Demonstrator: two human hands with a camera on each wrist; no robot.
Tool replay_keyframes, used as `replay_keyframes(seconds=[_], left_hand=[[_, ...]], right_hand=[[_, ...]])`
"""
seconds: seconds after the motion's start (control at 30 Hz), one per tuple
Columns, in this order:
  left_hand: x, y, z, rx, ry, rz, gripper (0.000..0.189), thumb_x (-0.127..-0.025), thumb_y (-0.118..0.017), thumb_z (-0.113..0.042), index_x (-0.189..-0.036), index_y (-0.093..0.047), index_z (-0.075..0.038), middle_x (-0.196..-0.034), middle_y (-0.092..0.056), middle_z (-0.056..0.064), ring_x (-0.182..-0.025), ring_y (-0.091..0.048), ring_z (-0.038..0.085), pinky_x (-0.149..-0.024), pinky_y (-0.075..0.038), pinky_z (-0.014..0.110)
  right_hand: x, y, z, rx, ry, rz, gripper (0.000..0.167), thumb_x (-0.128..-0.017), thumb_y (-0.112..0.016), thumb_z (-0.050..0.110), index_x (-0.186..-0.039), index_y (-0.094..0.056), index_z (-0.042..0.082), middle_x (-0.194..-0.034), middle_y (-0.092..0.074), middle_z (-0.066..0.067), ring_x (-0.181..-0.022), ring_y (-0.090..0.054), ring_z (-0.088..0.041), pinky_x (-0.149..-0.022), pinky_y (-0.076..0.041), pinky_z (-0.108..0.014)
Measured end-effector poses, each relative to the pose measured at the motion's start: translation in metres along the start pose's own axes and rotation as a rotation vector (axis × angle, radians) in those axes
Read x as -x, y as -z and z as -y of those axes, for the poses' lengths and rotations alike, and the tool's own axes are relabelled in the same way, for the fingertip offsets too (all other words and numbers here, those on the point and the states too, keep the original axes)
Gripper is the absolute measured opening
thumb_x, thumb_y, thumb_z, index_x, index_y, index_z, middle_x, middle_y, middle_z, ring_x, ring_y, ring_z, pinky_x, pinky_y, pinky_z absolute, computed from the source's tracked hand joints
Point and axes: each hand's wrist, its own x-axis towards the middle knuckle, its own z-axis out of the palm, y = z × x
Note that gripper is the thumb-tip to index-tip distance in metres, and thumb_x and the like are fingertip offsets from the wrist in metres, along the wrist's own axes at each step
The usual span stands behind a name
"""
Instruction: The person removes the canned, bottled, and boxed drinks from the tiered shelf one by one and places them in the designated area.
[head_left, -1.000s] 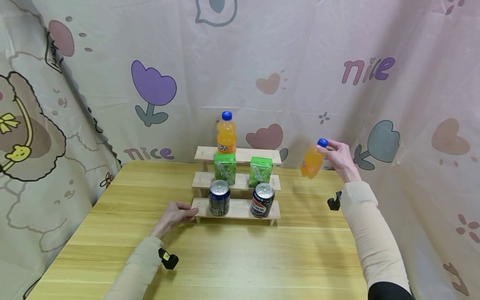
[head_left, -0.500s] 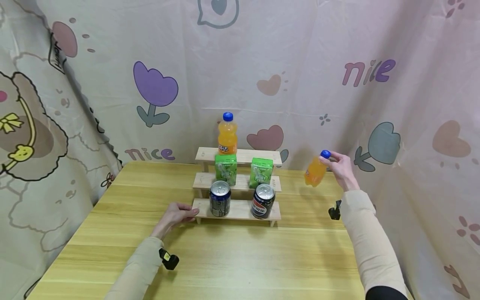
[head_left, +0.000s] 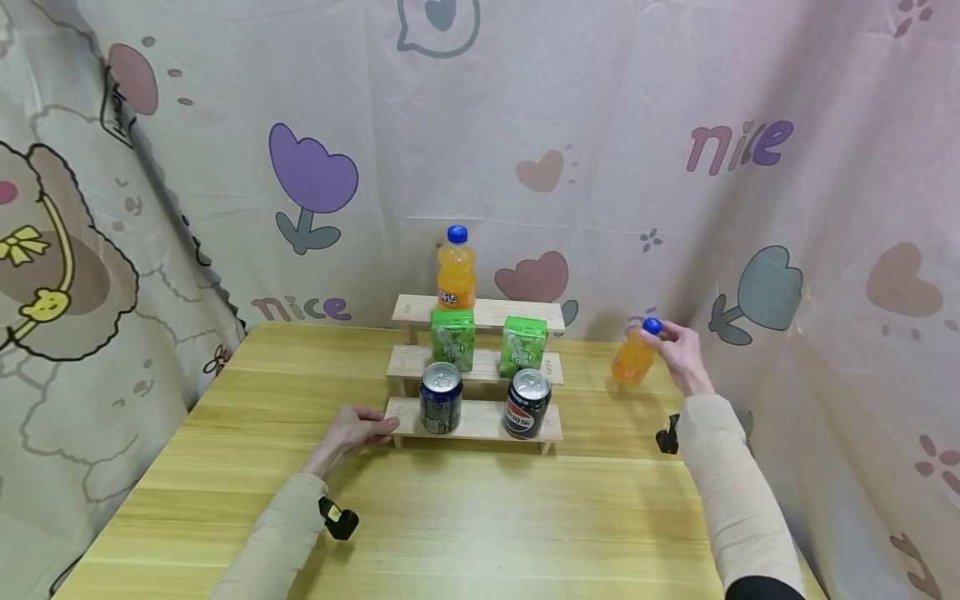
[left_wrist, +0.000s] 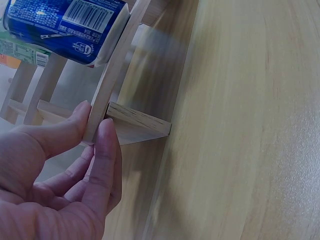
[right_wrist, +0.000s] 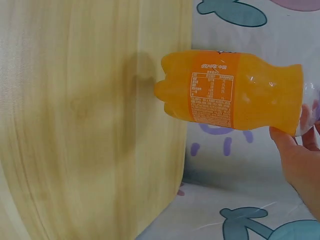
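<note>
My right hand pinches an orange soda bottle near its blue cap, to the right of the stand. In the right wrist view the orange bottle hangs just above the table, its base apart from the wood. The left hand pinches the left end of the lowest shelf of a three-step wooden stand between thumb and fingers. On that shelf are a dark blue can and a black cola can. Two green drink cartons stand on the middle shelf, and another orange soda bottle on the top one.
The wooden table spreads around the stand. A patterned cloth hangs along its back edge and at both sides. Each wrist carries a small black camera, such as the left one.
My right hand has lowered the orange soda bottle toward the table, moving slightly right. The left hand keeps its hold on the shelf end.
</note>
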Motion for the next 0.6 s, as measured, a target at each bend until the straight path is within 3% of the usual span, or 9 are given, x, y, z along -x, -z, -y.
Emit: replay_keyframes(seconds=[0.17,0.6], left_hand=[[-0.001,0.000,0.000,0.001,0.001,0.001,0.037,-0.095,-0.070,0.002,-0.121,-0.057,0.024,-0.085,-0.071,0.004,-0.073,-0.072,0.009,-0.071,-0.066,0.020],[0.000,0.000,-0.001,-0.014,-0.006,0.002,0.034,-0.095,-0.071,0.000,-0.118,-0.060,0.023,-0.085,-0.073,0.004,-0.072,-0.072,0.009,-0.070,-0.066,0.019]], right_hand=[[0.000,0.000,-0.006,-0.014,-0.025,-0.012,0.059,-0.105,-0.062,0.024,-0.152,-0.043,-0.005,-0.117,-0.054,0.002,-0.105,-0.047,-0.010,-0.126,-0.039,-0.049],[-0.002,-0.004,-0.013,-0.045,-0.055,-0.015,0.059,-0.105,-0.060,0.017,-0.155,-0.038,-0.003,-0.130,-0.051,-0.008,-0.108,-0.046,-0.011,-0.130,-0.035,-0.049]])
